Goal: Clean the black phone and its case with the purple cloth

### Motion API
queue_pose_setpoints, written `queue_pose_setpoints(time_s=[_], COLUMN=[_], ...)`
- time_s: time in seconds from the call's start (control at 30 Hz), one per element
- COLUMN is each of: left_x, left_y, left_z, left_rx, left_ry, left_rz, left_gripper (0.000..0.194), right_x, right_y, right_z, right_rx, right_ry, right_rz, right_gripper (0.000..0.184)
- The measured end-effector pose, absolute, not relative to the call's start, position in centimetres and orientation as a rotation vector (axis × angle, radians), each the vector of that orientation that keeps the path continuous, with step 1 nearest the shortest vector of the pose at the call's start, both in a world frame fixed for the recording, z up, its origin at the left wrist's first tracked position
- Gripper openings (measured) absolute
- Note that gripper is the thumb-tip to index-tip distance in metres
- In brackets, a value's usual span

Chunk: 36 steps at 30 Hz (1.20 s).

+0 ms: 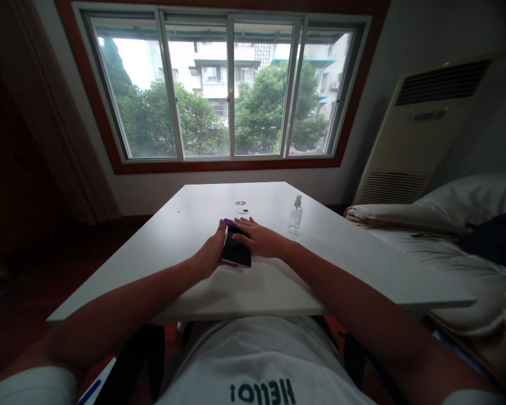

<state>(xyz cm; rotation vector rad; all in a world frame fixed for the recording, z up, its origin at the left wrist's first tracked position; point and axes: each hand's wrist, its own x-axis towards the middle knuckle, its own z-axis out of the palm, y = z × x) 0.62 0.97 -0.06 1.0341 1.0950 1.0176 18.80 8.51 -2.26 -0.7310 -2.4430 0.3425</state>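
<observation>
A smartphone (237, 256) with a dark screen is held tilted just above the white table (244, 292). My left hand (211, 253) grips its left edge, thumb along the side. Across the phone's upper part lies my right hand (263, 239), fingers stretched forward and thumb over the screen. Under its fingertips shows a small piece of purple cloth (229, 224); most of it is hidden by the hand. Beyond the hands, a round white item with a dark spot (243, 211) and a dark ring-like item (240, 203) lie flat on the table.
A clear spray bottle (295, 216) stands upright on the table, right of my right hand. Behind the table is a wide window (231, 90). At the right are a floor-standing air conditioner (421, 129) and a bed or couch with pale bedding (405, 236).
</observation>
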Motion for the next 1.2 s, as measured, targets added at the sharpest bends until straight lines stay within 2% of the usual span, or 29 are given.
queue_pose_setpoints(time_s=[0.17,0.4,0.6,0.93,1.2], left_x=[0.7,0.3,-0.3,0.2,0.1], left_y=[1.0,2.5,3.2,2.0,1.8], left_z=[0.3,0.2,-0.2,0.3,0.3], left_rx=[1.003,0.839,0.865,0.877,0.909], left_ry=[0.988,0.918,0.891,0.999,0.933], left_rz=[1.027,1.149,1.153,1.126,1.119], left_gripper=[0.070,0.072,0.071,0.061,0.042], right_x=[18.3,18.0,19.0,18.5,18.8], right_y=[6.2,5.1,6.9,7.9,7.7], right_z=[-1.5,-0.1,-0.5,-1.5,-0.9], right_rx=[-0.548,-0.341,-0.496,-0.715,-1.041], right_ry=[-2.472,-2.460,-2.273,-2.124,-1.861], right_rz=[0.411,0.302,0.254,0.327,0.320], right_gripper=[0.065,0.053,0.031,0.027,0.029])
